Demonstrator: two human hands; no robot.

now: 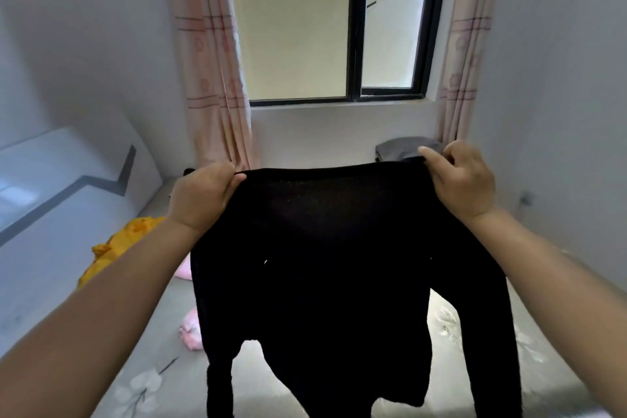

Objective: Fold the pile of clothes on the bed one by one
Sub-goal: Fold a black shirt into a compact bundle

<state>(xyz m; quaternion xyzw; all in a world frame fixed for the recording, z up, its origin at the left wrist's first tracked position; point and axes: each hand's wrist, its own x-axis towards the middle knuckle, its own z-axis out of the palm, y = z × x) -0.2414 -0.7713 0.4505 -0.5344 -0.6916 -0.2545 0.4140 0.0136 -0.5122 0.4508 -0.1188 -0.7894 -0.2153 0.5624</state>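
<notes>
Two bare forearms reached forward over the bed (163,316), whose grey cover carried a pale flower print. Between them a black long-sleeved top (322,265) hung spread out in the air, its sleeves dangling down at either side and its lower hem clear of the bedding. The left hand (200,197) had its grip curled round the top's upper left corner, thumb over the edge; the right hand (461,176) pinched the upper right corner in the same way, so the top edge ran taut and nearly level from one to the other.

Beyond the left arm lay a pink garment (191,332) and, farther along the bed, a yellow garment (112,248) beside the white headboard (68,187) (grey zigzag stripe on it). A folded grey cloth (400,148) sat at the far side near the wall, just behind the right hand. Farthest off stood the dark-framed window (356,44) flanked by pink curtains (210,78).
</notes>
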